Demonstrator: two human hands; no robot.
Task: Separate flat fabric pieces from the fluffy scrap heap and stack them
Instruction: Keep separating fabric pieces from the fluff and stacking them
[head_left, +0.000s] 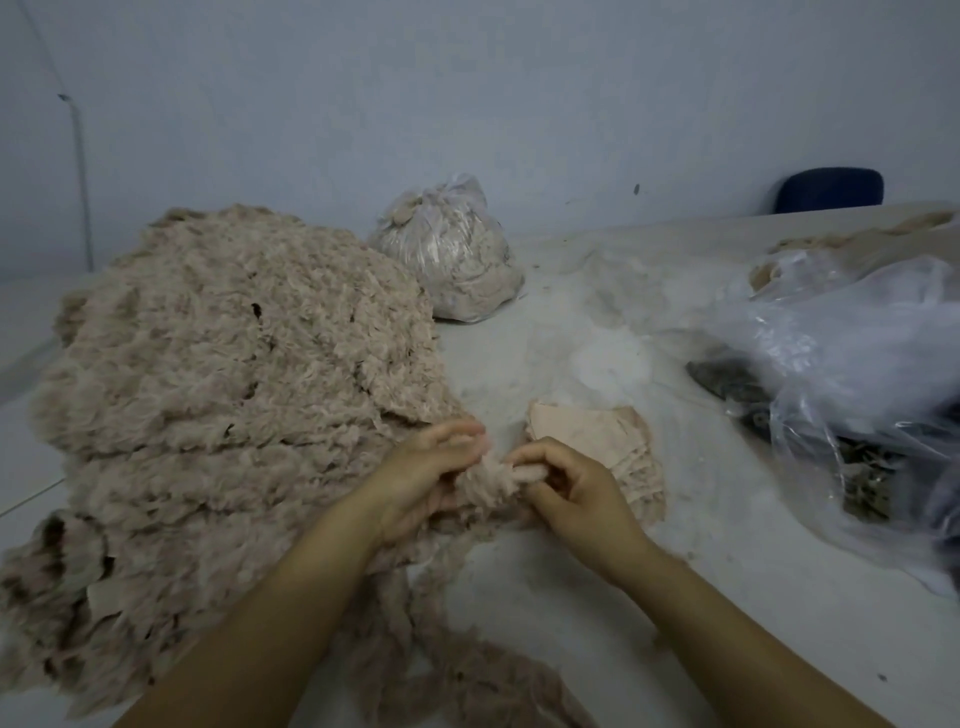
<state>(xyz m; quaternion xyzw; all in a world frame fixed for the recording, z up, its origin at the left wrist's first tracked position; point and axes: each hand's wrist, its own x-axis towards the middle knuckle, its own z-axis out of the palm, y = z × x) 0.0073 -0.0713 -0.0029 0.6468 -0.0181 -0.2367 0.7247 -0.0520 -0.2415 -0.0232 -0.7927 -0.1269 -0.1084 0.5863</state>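
Here both hands, left (423, 475) and right (569, 486), pinch one fluffy scrap (491, 480) at the heap's (223, 395) edge, beside stacked flat pieces (597, 436).

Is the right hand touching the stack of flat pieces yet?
Cannot tell. In the head view the right hand grips a fluffy clump and overlaps the flat stack behind it, hiding any gap or contact.

The fluffy scrap heap (218, 395) is cut off at the left edge. The stack of flat pieces (587, 431) is partly hidden behind the right hand (576, 493). The loose plastic bag's (852, 332) dark contents are blurred.
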